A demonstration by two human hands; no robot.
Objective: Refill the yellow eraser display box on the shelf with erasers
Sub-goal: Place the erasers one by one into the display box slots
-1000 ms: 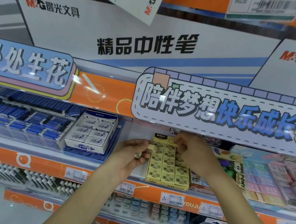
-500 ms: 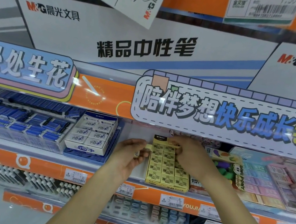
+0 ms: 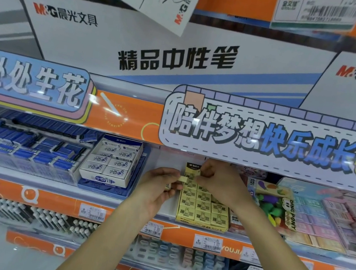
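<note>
The yellow eraser display box (image 3: 202, 226) stands on the shelf, its rows filled with yellow rabbit-print erasers (image 3: 202, 206). My left hand (image 3: 158, 191) is just left of the box and grips small erasers. One pale yellow eraser (image 3: 183, 178) sticks out between its thumb and fingers. My right hand (image 3: 220, 182) hovers over the back rows of the box. Its curled fingertips are pinched close to that eraser's right end; contact is unclear. The back of the box is partly hidden by my right hand.
A white eraser box (image 3: 109, 166) sits to the left, with blue erasers (image 3: 23, 148) beyond it. To the right are a Ding Pony toy-eraser box (image 3: 276, 204) and pastel eraser packs (image 3: 331, 220). A banner (image 3: 274, 138) overhangs the shelf. Price tags (image 3: 210, 243) line the orange rail.
My right hand has drawn back from the box's rear rows toward my left hand and its protruding eraser. The left hand has stayed beside the box.
</note>
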